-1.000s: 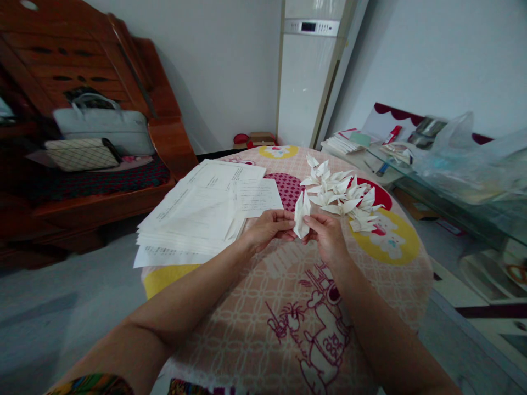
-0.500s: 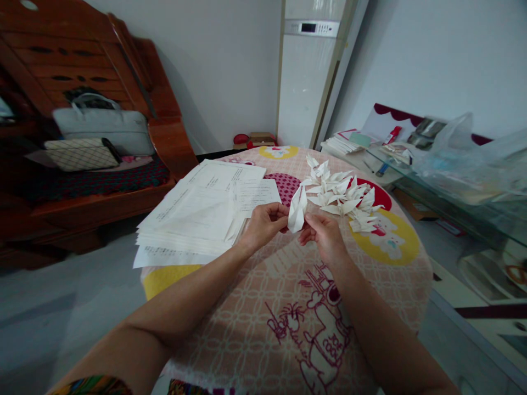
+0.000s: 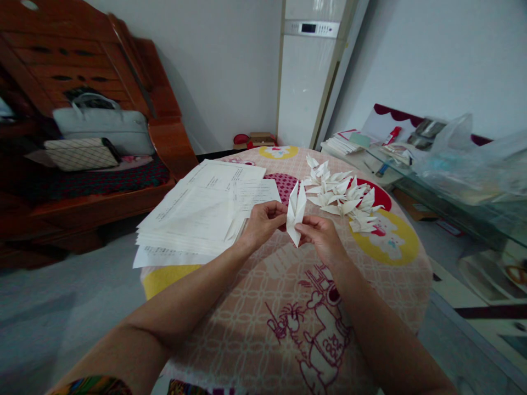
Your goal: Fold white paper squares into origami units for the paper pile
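Between my two hands, above the middle of the table, is a folded white paper piece (image 3: 296,211), long and diamond-shaped, with two narrow points at its top. My left hand (image 3: 265,222) pinches its left edge between thumb and fingers. On the right side, my right hand (image 3: 323,236) grips the lower part, thumb laid across the front. Just beyond, a cluster of folded paper cranes (image 3: 340,192) lies on the cloth. To the left rests a stack of printed paper sheets (image 3: 197,203), with a smaller sheet (image 3: 257,197) on its right side.
A patterned pink tablecloth (image 3: 230,323) covers the round table. At right stands a glass shelf (image 3: 457,203) with plastic bags (image 3: 461,148) and papers. A wooden bench (image 3: 173,137) holding a grey bag (image 3: 102,131) is at left; a tall white cabinet unit (image 3: 304,82) stands behind.
The folded paper has turned more face-on, showing its split top points and a pointed lower end. My right hand has shifted slightly, its thumb now on the front of the paper.
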Demonstrator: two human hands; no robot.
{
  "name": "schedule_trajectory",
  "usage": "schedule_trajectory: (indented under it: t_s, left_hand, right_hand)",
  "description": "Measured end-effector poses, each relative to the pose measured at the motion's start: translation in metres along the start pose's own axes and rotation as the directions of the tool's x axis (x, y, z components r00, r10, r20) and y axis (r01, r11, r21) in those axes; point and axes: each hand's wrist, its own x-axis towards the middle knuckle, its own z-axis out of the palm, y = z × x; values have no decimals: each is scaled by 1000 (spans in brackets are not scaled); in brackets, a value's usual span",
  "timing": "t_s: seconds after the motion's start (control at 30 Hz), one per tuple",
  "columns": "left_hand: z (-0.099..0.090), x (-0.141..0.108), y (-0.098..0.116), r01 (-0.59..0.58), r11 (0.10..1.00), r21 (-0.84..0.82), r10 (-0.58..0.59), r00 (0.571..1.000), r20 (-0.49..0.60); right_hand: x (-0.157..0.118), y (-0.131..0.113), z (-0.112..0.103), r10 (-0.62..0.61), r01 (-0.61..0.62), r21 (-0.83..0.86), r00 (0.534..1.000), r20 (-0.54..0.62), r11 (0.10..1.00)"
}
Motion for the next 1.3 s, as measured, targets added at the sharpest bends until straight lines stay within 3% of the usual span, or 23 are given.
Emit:
schedule_trajectory:
  t_s: [0.87, 1.3]
  left_hand:
    - [-4, 1, -1, -21, 1000, 7, 21, 998, 58]
    - [-4, 3, -4, -98, 995, -18, 99, 993, 68]
  right_hand:
    - [0, 1, -1, -27, 27, 1, 999, -17, 1000]
    - [2, 3, -1, -72, 74, 66, 997, -33, 995]
